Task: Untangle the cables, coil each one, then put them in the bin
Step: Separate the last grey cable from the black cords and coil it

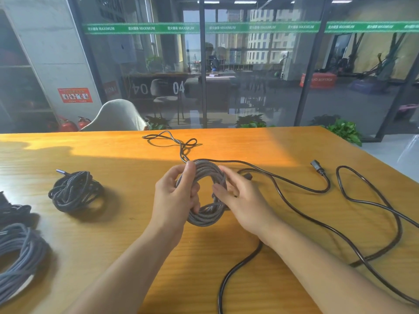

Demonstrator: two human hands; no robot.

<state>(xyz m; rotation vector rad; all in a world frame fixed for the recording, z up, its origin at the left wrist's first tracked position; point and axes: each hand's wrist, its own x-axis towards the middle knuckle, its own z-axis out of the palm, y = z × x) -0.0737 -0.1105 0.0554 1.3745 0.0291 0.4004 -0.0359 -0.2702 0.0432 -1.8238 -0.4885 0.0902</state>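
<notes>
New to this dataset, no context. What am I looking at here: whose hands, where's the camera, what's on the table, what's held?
There is no robot here: a person works with bare hands, and the single picture comes from a wide-angle camera worn on their head, looking forward and down.

The left hand has its grip curled round a grey braided cable coil, held just above the wooden table. The right hand is at the coil's other side, fingers on its strands.

On the table lie a finished dark braided coil at left, a grey-blue coil at the left edge, and a long loose black power cable sprawled at right. A thin tail trails off behind the hands. No bin is in view.
</notes>
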